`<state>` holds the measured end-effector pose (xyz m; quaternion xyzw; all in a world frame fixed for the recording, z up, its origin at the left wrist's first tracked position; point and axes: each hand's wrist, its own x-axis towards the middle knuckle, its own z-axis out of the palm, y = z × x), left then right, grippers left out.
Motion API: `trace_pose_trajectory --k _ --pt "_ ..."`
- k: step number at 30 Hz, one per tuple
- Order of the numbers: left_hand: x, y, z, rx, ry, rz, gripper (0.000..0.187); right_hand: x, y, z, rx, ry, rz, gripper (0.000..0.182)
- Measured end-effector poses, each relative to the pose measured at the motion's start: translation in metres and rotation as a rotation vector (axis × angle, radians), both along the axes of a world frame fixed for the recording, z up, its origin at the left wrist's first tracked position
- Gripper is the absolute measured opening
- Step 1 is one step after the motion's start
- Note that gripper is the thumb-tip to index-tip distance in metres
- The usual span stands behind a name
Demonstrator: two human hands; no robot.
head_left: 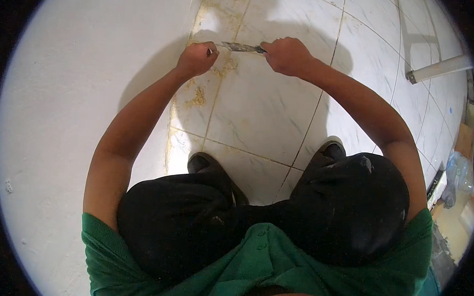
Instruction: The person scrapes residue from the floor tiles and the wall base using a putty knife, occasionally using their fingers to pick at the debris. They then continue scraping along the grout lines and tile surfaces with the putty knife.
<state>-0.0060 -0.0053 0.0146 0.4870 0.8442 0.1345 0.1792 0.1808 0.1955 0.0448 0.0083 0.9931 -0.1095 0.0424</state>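
Note:
My right hand (288,56) is wrapped round the dark handle of a putty knife (239,47). Its stained, worn blade points left, above the floor tiles. My left hand (198,59) is closed near the blade's tip, with a small gap between them. Thumb and fingers are curled together there, and I cannot make out what they hold, if anything. Below the hands, yellowish-brown crumbly residue (198,97) clings to the white marbled tiles (259,107), along the joint and the wall's foot.
A pale wall (83,80) rises close on my left. To the right, a white leg or bar (441,69) stands over the tiles. Clear plastic (458,176) and other clutter lie at the far right. My shoes (205,165) rest on the floor between wall and clutter.

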Motion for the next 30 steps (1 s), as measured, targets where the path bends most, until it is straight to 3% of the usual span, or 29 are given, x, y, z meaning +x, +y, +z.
trace_pose_trajectory --k 10,19,25,30 --pt "-0.005 -0.002 -0.005 0.008 -0.006 0.011 0.02 -0.004 -0.02 0.013 0.029 -0.143 0.041 0.014" --pt "-0.003 -0.001 0.001 0.007 0.053 0.013 0.022 0.003 -0.013 0.001 0.034 0.036 0.011 0.016" --pt "-0.004 -0.002 0.005 0.004 0.083 0.011 0.022 0.014 -0.03 -0.001 -0.051 -0.079 0.076 0.016" --pt "-0.003 -0.001 0.007 -0.016 0.146 0.056 0.024 0.009 -0.022 -0.009 -0.06 -0.031 -0.005 0.019"
